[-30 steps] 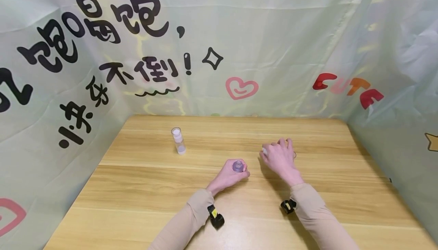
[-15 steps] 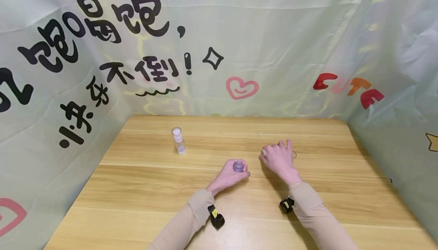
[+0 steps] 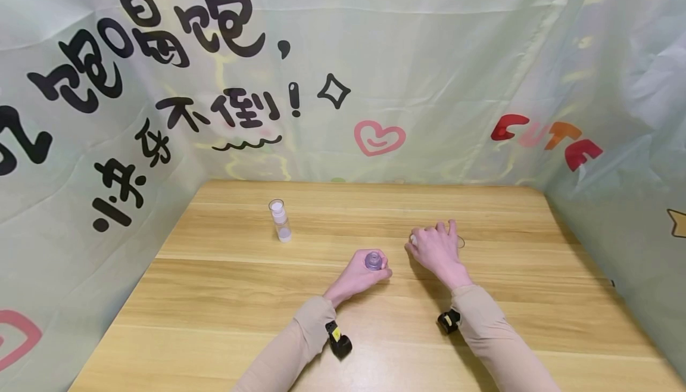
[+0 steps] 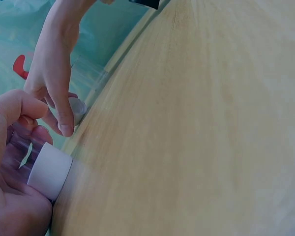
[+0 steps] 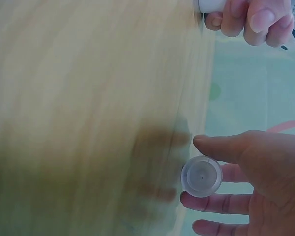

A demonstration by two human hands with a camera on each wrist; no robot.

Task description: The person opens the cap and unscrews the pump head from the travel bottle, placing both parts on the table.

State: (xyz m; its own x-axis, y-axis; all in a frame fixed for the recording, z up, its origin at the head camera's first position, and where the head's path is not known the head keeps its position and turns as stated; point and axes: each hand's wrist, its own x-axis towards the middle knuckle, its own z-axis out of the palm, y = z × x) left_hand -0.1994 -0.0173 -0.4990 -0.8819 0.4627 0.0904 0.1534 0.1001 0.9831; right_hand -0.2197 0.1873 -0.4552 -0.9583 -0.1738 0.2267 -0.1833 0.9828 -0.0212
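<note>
In the head view, my left hand (image 3: 360, 273) grips a small clear bottle (image 3: 373, 260) with an uncapped neck, upright at the table's middle. Its white base (image 4: 50, 171) meets the tabletop in the left wrist view. My right hand (image 3: 436, 249) reaches down to the right of it, palm toward the table. Thumb and fingers hold a small round white pump head (image 5: 201, 176), its hollow end facing the right wrist camera. A clear cap (image 4: 88, 73) is beyond that hand; in the head view only its rim (image 3: 462, 242) shows.
A second clear bottle (image 3: 280, 221) with a white pump and base stands at the back left of the wooden table (image 3: 225, 285). Printed cloth (image 3: 439, 70) hangs along the back and sides. Each wrist wears a black camera (image 3: 339, 341).
Over the last second my right hand has lowered very slightly and its fingers have shifted a little. The left hand and its bottle have stayed in place.
</note>
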